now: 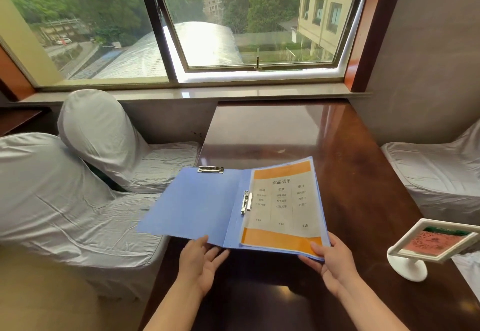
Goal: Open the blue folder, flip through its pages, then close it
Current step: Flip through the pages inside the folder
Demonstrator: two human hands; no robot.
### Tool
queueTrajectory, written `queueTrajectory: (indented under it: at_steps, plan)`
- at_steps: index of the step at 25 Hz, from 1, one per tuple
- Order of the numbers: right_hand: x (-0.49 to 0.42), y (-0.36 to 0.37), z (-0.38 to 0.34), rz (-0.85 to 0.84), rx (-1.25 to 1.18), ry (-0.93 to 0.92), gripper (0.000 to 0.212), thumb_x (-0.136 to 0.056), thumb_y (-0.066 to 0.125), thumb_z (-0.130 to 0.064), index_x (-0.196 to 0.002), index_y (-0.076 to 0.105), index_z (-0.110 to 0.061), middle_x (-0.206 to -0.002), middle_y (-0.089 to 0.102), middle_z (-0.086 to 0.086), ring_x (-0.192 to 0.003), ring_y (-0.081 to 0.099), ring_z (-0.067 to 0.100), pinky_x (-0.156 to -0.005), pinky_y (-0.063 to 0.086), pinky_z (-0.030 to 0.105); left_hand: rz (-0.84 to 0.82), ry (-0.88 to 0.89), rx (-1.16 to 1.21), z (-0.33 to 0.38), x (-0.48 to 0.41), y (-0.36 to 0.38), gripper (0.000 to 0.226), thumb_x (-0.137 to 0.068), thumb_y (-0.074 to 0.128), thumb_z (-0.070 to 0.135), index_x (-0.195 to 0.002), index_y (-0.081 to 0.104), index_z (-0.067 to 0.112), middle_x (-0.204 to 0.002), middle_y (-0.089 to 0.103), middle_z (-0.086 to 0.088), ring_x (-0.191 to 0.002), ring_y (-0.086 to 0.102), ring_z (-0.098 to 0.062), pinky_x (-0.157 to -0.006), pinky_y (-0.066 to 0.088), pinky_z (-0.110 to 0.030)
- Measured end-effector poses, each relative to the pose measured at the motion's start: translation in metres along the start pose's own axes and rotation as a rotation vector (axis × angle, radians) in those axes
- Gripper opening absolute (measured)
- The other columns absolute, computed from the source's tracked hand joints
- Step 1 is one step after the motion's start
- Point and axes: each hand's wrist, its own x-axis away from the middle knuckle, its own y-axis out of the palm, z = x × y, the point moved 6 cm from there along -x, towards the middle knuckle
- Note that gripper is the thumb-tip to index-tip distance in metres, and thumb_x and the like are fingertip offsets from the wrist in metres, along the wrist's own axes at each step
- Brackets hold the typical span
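Note:
The blue folder (197,206) lies open above the near part of the dark wooden table (363,174), its left cover reaching out past the table's left edge. A menu page (283,203) with orange bands sits in a clear sleeve on the right half, under a metal clip (246,202) by the spine. A second clip (210,169) is at the top of the left cover. My left hand (201,260) is under the left cover's near edge, palm up, fingers spread. My right hand (331,260) grips the folder's near right corner, thumb on the page.
A white tabletop sign holder (426,247) with a red card stands at the right near the table edge. White-covered chairs are at the left (78,200) and right (441,172). A window sill (197,94) and an open window lie behind the table.

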Motion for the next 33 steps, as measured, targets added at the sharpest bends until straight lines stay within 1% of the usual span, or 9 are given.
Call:
queueTrajectory:
  at_steps: [3, 7, 11, 14, 19, 24, 27, 31, 33]
  plan:
    - [-0.003, -0.001, -0.006, -0.009, -0.015, -0.019, 0.030, -0.096, 0.053, 0.007, -0.109, 0.065, -0.017, -0.117, 0.067, 0.016, -0.099, 0.069, 0.039, -0.055, 0.062, 0.037, -0.014, -0.146, 0.094, -0.010, 0.010, -0.002, 0.036, -0.093, 0.055, 0.009, -0.127, 0.048, 0.005, -0.120, 0.056, -0.027, -0.104, 0.061, -0.045, -0.071, 0.055, -0.056]
    - [-0.005, 0.003, -0.008, -0.033, 0.009, -0.018, 0.031, -0.094, 0.053, 0.009, -0.110, 0.065, -0.015, -0.116, 0.068, 0.017, -0.094, 0.070, 0.037, -0.053, 0.062, 0.036, -0.043, -0.251, 0.119, -0.017, 0.014, 0.001, 0.038, -0.084, 0.069, 0.011, -0.118, 0.052, 0.008, -0.119, 0.057, -0.029, -0.106, 0.061, -0.046, -0.071, 0.057, -0.060]
    - [-0.004, 0.014, -0.014, -0.079, 0.048, -0.023, 0.031, -0.094, 0.053, 0.010, -0.108, 0.065, -0.015, -0.113, 0.068, 0.017, -0.090, 0.071, 0.037, -0.051, 0.062, 0.035, -0.059, -0.272, 0.104, -0.020, 0.006, 0.006, 0.033, -0.087, 0.065, 0.006, -0.117, 0.053, 0.000, -0.115, 0.059, -0.032, -0.090, 0.069, -0.049, -0.059, 0.060, -0.053]
    - [-0.005, 0.020, -0.022, -0.097, 0.079, -0.025, 0.033, -0.094, 0.053, 0.010, -0.115, 0.064, -0.013, -0.112, 0.068, 0.016, -0.088, 0.071, 0.036, -0.049, 0.062, 0.035, -0.090, -0.310, 0.124, -0.023, 0.002, 0.010, 0.034, -0.086, 0.064, 0.002, -0.119, 0.053, -0.001, -0.118, 0.057, -0.034, -0.087, 0.069, -0.051, -0.058, 0.061, -0.051]
    - [-0.008, 0.023, -0.031, -0.109, 0.140, -0.028, 0.036, -0.094, 0.053, 0.009, -0.122, 0.061, -0.012, -0.116, 0.067, 0.018, -0.089, 0.072, 0.036, -0.051, 0.063, 0.037, -0.109, -0.291, 0.106, -0.024, -0.004, 0.012, 0.032, -0.091, 0.056, -0.002, -0.122, 0.048, -0.003, -0.119, 0.058, -0.036, -0.090, 0.068, -0.052, -0.056, 0.061, -0.051]
    - [-0.007, 0.025, -0.028, -0.124, 0.156, -0.026, 0.037, -0.094, 0.054, 0.009, -0.124, 0.061, -0.012, -0.115, 0.066, 0.018, -0.091, 0.071, 0.035, -0.053, 0.064, 0.040, -0.100, -0.280, 0.038, -0.031, -0.010, 0.008, 0.025, -0.092, 0.054, -0.004, -0.117, 0.050, -0.007, -0.115, 0.061, -0.036, -0.088, 0.069, -0.051, -0.058, 0.061, -0.052]
    - [-0.005, 0.025, -0.029, -0.150, 0.174, -0.036, 0.033, -0.094, 0.058, 0.004, -0.122, 0.062, -0.014, -0.115, 0.068, 0.018, -0.094, 0.071, 0.036, -0.056, 0.064, 0.041, -0.057, -0.222, 0.005, -0.033, -0.013, 0.005, 0.026, -0.090, 0.051, -0.011, -0.116, 0.049, -0.013, -0.112, 0.061, -0.036, -0.083, 0.071, -0.049, -0.054, 0.061, -0.047]
    - [0.000, 0.027, -0.030, -0.191, 0.202, -0.060, 0.027, -0.094, 0.063, -0.005, -0.119, 0.065, -0.013, -0.108, 0.076, 0.015, -0.094, 0.074, 0.034, -0.067, 0.063, 0.043, 0.040, -0.085, -0.006, -0.031, -0.017, -0.009, 0.028, -0.087, 0.053, -0.016, -0.113, 0.051, -0.005, -0.111, 0.061, -0.029, -0.089, 0.069, -0.046, -0.052, 0.061, -0.045]
    - [0.002, 0.022, -0.032, -0.175, 0.228, -0.090, 0.027, -0.094, 0.062, -0.004, -0.120, 0.065, -0.013, -0.104, 0.078, 0.012, -0.092, 0.076, 0.032, -0.067, 0.063, 0.042, 0.062, -0.081, -0.015, -0.033, -0.018, -0.016, 0.026, -0.087, 0.053, -0.016, -0.111, 0.052, -0.005, -0.112, 0.061, -0.028, -0.092, 0.067, -0.046, -0.051, 0.061, -0.044]
